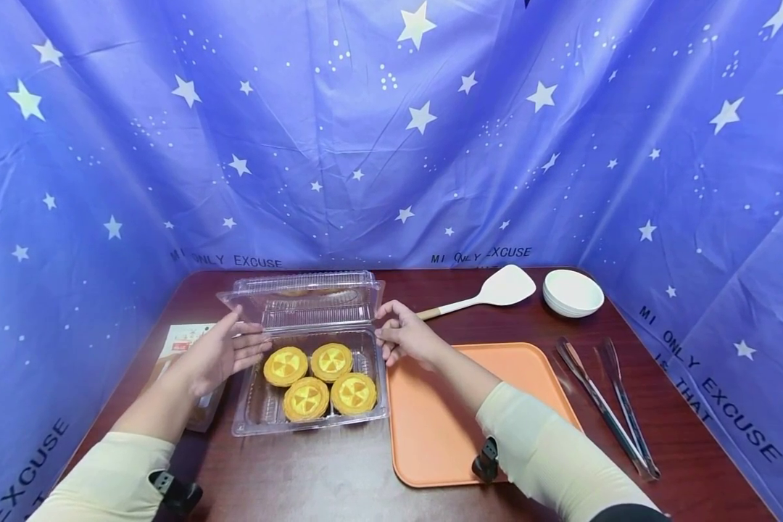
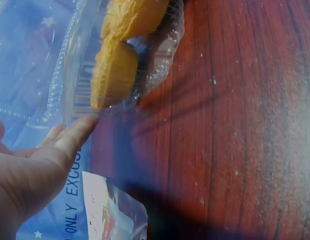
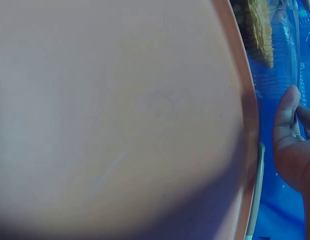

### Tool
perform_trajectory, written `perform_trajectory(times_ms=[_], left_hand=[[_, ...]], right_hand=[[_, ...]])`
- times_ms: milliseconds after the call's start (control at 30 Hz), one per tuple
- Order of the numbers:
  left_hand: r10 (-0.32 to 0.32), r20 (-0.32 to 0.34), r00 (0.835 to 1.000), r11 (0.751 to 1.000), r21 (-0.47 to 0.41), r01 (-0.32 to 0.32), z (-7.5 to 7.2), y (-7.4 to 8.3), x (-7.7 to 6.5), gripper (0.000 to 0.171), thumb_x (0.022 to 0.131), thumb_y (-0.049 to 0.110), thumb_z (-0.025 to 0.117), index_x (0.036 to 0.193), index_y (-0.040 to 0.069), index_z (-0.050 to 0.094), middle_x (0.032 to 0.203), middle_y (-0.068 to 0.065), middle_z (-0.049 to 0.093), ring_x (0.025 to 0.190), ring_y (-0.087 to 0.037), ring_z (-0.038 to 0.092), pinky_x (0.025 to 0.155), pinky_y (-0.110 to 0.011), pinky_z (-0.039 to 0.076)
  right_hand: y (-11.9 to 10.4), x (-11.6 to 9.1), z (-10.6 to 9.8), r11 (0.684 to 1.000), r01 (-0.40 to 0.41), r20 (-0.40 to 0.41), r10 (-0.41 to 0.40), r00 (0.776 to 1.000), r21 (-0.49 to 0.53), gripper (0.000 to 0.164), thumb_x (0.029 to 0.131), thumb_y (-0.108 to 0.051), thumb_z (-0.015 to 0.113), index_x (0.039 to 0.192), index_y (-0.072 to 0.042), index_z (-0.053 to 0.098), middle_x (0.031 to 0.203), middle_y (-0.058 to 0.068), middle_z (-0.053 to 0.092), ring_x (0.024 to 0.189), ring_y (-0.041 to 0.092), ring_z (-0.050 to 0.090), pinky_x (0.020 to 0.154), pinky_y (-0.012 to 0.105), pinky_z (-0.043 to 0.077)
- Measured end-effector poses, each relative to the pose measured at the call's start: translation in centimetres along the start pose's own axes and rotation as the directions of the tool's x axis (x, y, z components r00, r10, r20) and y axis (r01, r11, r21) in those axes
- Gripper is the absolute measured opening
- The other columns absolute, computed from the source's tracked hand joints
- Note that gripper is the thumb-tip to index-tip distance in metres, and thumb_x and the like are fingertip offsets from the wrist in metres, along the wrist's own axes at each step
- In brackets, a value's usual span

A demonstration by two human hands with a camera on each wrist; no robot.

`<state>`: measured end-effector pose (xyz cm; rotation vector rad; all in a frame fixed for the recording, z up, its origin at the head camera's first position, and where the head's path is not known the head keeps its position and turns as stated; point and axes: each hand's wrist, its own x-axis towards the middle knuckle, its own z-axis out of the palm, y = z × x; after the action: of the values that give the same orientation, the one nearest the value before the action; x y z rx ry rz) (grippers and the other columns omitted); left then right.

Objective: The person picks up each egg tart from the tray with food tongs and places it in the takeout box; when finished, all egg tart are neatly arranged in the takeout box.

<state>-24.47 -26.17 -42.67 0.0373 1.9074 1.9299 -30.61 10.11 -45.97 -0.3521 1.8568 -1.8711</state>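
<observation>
A clear plastic clamshell box (image 1: 244,413) lies opened on the table, its hinged lid (image 1: 313,308) raised at the back. Several yellow egg tarts (image 1: 307,399) sit in its base. At the box's left side is my left hand (image 1: 225,351), fingers extended and a fingertip (image 2: 87,122) against the plastic wall. My right hand (image 1: 411,337) is at the right rear corner, near the hinge, with curled fingers pinching the plastic edge. In the right wrist view that hand (image 3: 295,150) shows only partly, at the right border.
An orange tray (image 1: 470,420) stands right of the box. Behind it lies a white spatula (image 1: 505,286) beside stacked white bowls (image 1: 573,292). Metal tongs (image 1: 610,406) lie at the far right. A printed plastic package (image 1: 185,337) is partly hidden behind the left forearm.
</observation>
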Motion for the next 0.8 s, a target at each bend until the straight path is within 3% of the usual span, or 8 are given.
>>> perform_trajectory(times_ms=[167, 267, 367, 467, 600, 800], left_hand=[[0.058, 0.02, 0.998, 0.998, -0.015, -0.057, -0.4, -0.3, -0.3, 0.078, 0.106, 0.05, 0.027, 0.15, -0.012, 0.01, 0.154, -0.035, 0.023, 0.131, -0.026, 0.052, 0.105, -0.029, 0.045], [0.086, 0.028, 0.996, 0.996, 0.002, -0.086, -0.4, -0.6, -0.6, 0.069, 0.107, 0.042, 0.032, 0.149, -0.01, 0.016, 0.154, -0.031, 0.028, 0.128, -0.021, 0.055, 0.103, -0.027, 0.047], [0.092, 0.01, 0.996, 0.995, 0.031, -0.093, -0.5, -0.9, -0.9, 0.063, 0.107, 0.037, 0.037, 0.149, -0.007, 0.021, 0.153, -0.019, 0.038, 0.12, -0.013, 0.06, 0.101, -0.024, 0.048], [0.085, -0.009, 0.996, 0.994, 0.073, -0.084, -0.6, -1.2, -1.1, 0.06, 0.106, 0.033, 0.042, 0.15, -0.004, 0.023, 0.151, -0.011, 0.044, 0.118, -0.007, 0.06, 0.106, -0.031, 0.045], [0.082, 0.002, 0.997, 0.99, 0.117, -0.081, -0.6, -1.4, -1.2, 0.055, 0.106, 0.022, 0.039, 0.151, -0.003, 0.02, 0.152, -0.021, 0.039, 0.125, -0.013, 0.057, 0.114, -0.045, 0.035], [0.099, -0.001, 0.995, 0.99, 0.101, -0.099, -0.3, -1.6, -1.2, 0.054, 0.103, 0.009, 0.041, 0.149, -0.008, 0.019, 0.151, -0.033, 0.033, 0.13, -0.023, 0.053, 0.104, -0.025, 0.046]], right_hand=[[-0.3, -0.6, 0.1, 0.998, -0.058, -0.024, 0.057, 0.998, -0.028, 0.023, 0.104, -0.016, 0.043, 0.126, -0.008, 0.04, 0.088, 0.013, 0.057, 0.056, 0.02, 0.059, 0.047, 0.031, 0.055], [-0.8, -1.0, 0.2, 0.995, -0.088, -0.019, 0.087, 0.996, -0.042, 0.039, 0.107, -0.041, 0.036, 0.13, -0.01, 0.038, 0.093, 0.013, 0.057, 0.06, 0.023, 0.061, 0.049, 0.033, 0.055], [-1.1, -1.6, 0.2, 0.992, -0.116, -0.007, 0.116, 0.993, -0.05, 0.054, 0.102, -0.058, 0.035, 0.131, -0.012, 0.035, 0.095, 0.012, 0.056, 0.063, 0.024, 0.063, 0.05, 0.034, 0.056], [-1.3, -2.3, 0.3, 0.988, -0.148, 0.008, 0.149, 0.989, -0.049, 0.056, 0.099, -0.057, 0.045, 0.131, -0.013, 0.034, 0.095, 0.01, 0.058, 0.063, 0.023, 0.063, 0.051, 0.034, 0.057], [-1.3, -3.5, 0.4, 0.981, -0.187, 0.05, 0.189, 0.981, -0.048, 0.056, 0.098, -0.051, 0.053, 0.133, -0.013, 0.033, 0.094, 0.008, 0.06, 0.063, 0.021, 0.063, 0.052, 0.034, 0.058], [-0.8, -4.8, 0.2, 0.975, -0.219, 0.112, 0.221, 0.969, -0.025, 0.058, 0.097, -0.043, 0.059, 0.137, -0.009, 0.034, 0.091, 0.007, 0.06, 0.062, 0.019, 0.064, 0.053, 0.033, 0.058]])
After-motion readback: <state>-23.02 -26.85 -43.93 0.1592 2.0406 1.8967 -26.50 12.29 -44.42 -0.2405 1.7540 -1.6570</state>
